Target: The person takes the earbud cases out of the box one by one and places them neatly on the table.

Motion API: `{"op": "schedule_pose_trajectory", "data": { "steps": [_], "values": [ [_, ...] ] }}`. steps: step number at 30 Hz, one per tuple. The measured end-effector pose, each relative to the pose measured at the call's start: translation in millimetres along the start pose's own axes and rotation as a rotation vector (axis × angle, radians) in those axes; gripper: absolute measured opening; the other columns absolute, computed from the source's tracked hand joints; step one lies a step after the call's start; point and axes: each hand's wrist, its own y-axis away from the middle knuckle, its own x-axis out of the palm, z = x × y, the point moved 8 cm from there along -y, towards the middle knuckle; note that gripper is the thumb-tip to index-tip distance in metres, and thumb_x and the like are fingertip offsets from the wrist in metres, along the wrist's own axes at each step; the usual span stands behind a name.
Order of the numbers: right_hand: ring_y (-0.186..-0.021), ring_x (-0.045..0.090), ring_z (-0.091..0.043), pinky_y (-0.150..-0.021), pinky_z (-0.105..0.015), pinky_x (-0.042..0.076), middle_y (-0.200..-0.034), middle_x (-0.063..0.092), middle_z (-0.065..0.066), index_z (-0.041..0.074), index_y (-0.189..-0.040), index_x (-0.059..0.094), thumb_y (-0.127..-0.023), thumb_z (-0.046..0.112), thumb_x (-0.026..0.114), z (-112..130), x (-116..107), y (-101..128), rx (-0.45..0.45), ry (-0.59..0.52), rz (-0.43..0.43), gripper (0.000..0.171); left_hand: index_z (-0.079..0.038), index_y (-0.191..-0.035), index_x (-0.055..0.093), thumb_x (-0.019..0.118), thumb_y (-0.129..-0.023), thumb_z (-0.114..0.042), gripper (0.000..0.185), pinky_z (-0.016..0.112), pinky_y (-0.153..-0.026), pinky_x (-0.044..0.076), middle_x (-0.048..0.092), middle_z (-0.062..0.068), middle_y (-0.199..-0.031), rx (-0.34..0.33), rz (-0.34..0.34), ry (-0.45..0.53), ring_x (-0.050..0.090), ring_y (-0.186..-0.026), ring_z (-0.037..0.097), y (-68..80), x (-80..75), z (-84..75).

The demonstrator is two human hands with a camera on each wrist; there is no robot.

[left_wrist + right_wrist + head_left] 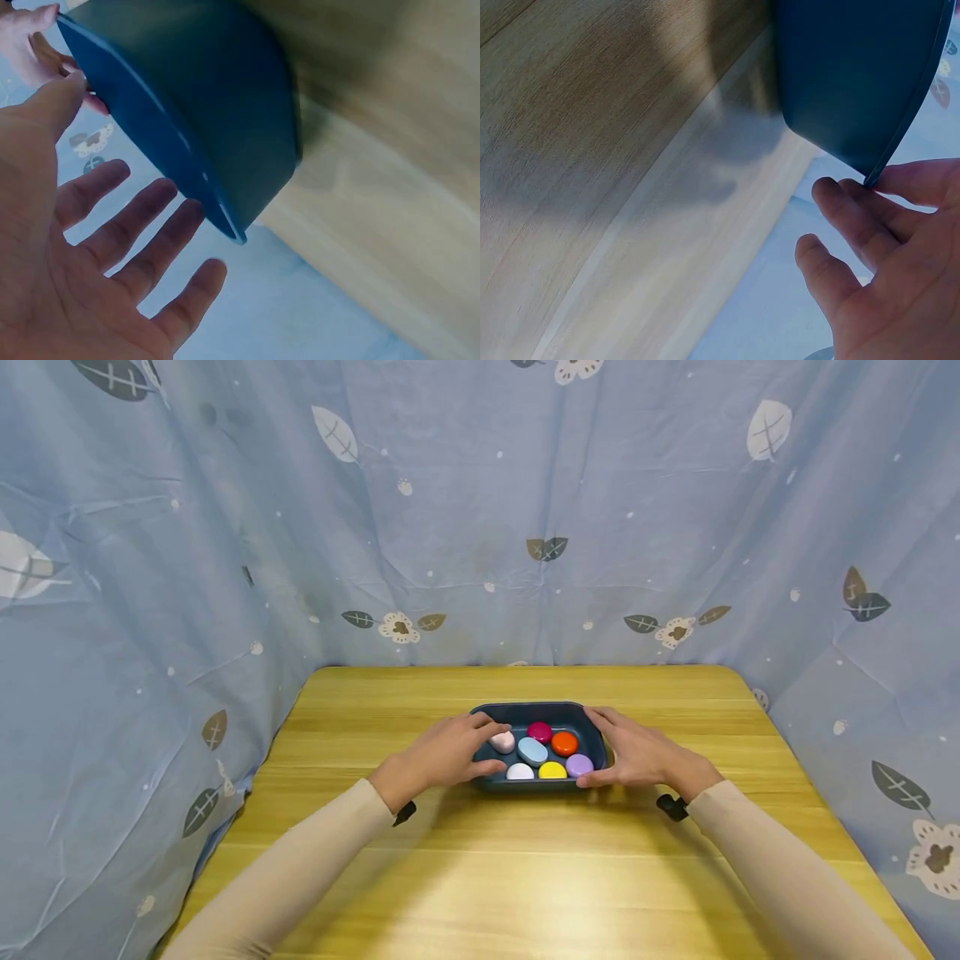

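Observation:
A dark blue tray (537, 708) sits mid-table and holds several coloured pebbles, among them a magenta one (539, 732), an orange one (564, 743) and a light blue one (532, 750). My left hand (480, 747) lies at the tray's left end, fingers over the rim and thumb at the front corner. My right hand (611, 750) flanks the right end the same way. In the left wrist view my left hand (112, 247) is spread beside the tray (217, 97). In the right wrist view, a fingertip of my relaxed right hand (862, 247) touches the rim of the tray (855, 75).
The wooden table (525, 877) has rounded far corners. A blue leaf-print curtain (480, 527) closes it in at the back and on both sides. Bare wood lies between the tray and the near edge.

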Motion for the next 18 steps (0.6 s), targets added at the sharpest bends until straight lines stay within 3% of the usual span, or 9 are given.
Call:
{"op": "schedule_pose_trajectory", "data": {
  "steps": [7, 10, 14, 18],
  "values": [
    [-0.158, 0.057, -0.053, -0.122, -0.075, 0.055, -0.188, 0.035, -0.026, 0.006, -0.185, 0.027, -0.086, 0.092, 0.08, 2.3, -1.5, -1.0, 0.004, -0.008, 0.005, 0.142, -0.018, -0.166, 0.066, 0.085, -0.109, -0.046, 0.067, 0.051, -0.124, 0.061, 0.07, 0.011, -0.16, 0.042, 0.108, -0.08, 0.071, -0.142, 0.032, -32.3, 3.5, 1.9],
    [-0.157, 0.058, -0.053, -0.121, -0.076, 0.056, -0.187, 0.036, -0.026, 0.006, -0.185, 0.027, -0.086, 0.093, 0.08, 1.4, -1.8, -0.8, 0.005, -0.007, 0.002, 0.142, -0.018, -0.163, 0.069, 0.087, -0.107, -0.042, 0.064, 0.05, -0.122, 0.063, 0.072, 0.011, -0.156, 0.059, 0.145, -0.113, 0.073, -0.137, 0.031, -45.1, 4.5, 1.1],
    [-0.158, 0.057, -0.053, -0.122, -0.075, 0.055, -0.187, 0.036, -0.026, 0.006, -0.185, 0.027, -0.086, 0.093, 0.079, 1.2, -2.4, -0.9, 0.0, -0.011, -0.003, 0.142, -0.021, -0.161, 0.072, 0.089, -0.106, -0.04, 0.06, 0.047, -0.121, 0.063, 0.075, 0.008, -0.152, 0.056, 0.206, -0.129, 0.076, -0.131, 0.026, -59.0, 8.0, 1.2],
    [-0.159, 0.057, -0.053, -0.124, -0.075, 0.054, -0.187, 0.037, -0.026, 0.006, -0.185, 0.028, -0.087, 0.09, 0.081, 2.0, -1.6, -0.6, -0.006, -0.014, -0.005, 0.14, -0.023, -0.159, 0.074, 0.087, -0.108, -0.038, 0.055, 0.047, -0.126, 0.06, 0.075, 0.007, -0.153, 0.04, 0.265, -0.115, 0.073, -0.136, 0.024, -68.6, 13.5, 2.5]
  ]
}}
